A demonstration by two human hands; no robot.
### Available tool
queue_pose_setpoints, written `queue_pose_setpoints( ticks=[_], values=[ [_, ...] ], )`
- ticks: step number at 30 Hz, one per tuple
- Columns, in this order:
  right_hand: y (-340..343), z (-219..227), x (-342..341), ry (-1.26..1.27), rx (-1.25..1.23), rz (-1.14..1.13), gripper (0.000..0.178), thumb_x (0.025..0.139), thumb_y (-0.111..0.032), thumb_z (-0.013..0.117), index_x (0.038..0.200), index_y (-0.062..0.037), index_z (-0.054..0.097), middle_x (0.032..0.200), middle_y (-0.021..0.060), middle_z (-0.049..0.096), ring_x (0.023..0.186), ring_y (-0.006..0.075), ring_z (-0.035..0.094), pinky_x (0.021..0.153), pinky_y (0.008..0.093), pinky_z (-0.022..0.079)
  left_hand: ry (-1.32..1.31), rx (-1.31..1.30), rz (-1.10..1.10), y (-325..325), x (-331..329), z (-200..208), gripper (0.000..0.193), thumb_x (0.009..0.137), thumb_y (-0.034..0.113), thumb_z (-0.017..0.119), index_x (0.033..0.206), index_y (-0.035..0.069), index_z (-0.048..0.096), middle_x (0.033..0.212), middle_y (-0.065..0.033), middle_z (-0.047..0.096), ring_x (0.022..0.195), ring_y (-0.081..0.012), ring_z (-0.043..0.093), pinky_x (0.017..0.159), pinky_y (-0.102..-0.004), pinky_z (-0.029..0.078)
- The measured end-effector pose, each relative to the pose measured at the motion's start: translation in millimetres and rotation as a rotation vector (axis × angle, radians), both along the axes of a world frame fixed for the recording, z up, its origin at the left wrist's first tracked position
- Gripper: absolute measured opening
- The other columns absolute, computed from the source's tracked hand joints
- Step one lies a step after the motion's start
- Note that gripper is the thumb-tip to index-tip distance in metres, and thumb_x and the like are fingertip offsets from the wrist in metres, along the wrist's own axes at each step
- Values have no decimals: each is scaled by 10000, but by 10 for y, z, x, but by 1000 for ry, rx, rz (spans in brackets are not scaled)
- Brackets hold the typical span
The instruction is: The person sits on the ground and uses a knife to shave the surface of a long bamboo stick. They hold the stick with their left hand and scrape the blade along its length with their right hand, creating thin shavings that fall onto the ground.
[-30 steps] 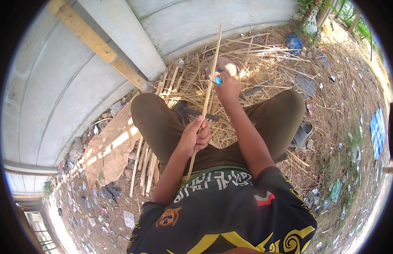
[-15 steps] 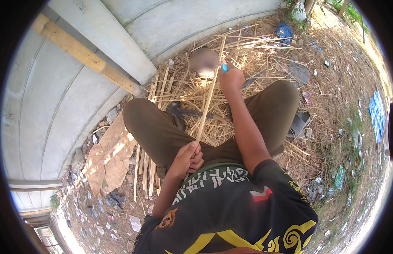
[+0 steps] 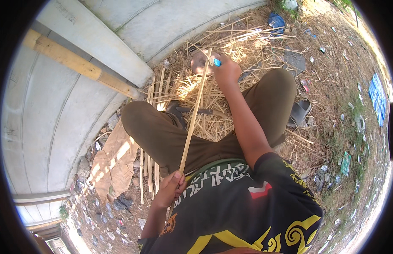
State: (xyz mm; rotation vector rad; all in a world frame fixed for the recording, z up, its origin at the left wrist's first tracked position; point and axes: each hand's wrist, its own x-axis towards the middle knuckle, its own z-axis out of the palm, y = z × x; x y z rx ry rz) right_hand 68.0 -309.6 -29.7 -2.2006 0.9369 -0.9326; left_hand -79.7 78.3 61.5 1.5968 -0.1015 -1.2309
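Observation:
My left hand [image 3: 170, 188] is closed round the near end of a long pale wooden strip [image 3: 193, 125], which looks like split bamboo, beside my waist. The strip slants away from me across my lap. Near its far end, my right hand [image 3: 227, 73] is closed on a small blue thing [image 3: 217, 62], whose kind I cannot make out. The blue thing lies right beside the strip. Behind the strip's far part sits a rounded brownish block [image 3: 199, 62], perhaps a stone or stump. A dark-bladed tool with a wooden handle [image 3: 219, 113] rests between my legs.
Thin shavings and strips [image 3: 209, 127] litter the ground between my legs. Several longer strips [image 3: 156, 95] lie by my left knee. A grey wall [image 3: 107, 42] with a bamboo pole [image 3: 90, 70] stands left. Brown cardboard [image 3: 114, 165], a grey sandal [image 3: 298, 113] and blue plastic [image 3: 377, 99] lie around.
My left hand has drawn back down and left toward my side, and the strip has come with it. My right hand stays near the far end, now a little to the left.

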Motion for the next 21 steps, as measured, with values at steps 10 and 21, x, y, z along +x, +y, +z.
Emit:
queue_pose_setpoints(
  ticks=[10, 21],
  values=[
    [-619, 31, -136, 45, 285, -379, 280, 844, -238, 600, 890, 3, 736, 763, 236, 695, 747, 404, 700, 719, 487, 557, -85, 105, 6, 536, -375, -215, 426, 1030, 536, 440, 873, 141, 465, 607, 47, 368, 479, -44, 278, 416, -208, 229],
    [309, 6, 47, -107, 93, 320, 302, 852, -284, 658, 686, -31, 647, 590, 171, 612, 569, 376, 627, 554, 466, 494, 28, -485, 360, -419, 551, -119, 260, 1079, 325, 426, 963, 96, 469, 602, 41, 301, 466, -42, 272, 369, -197, 214]
  ],
)
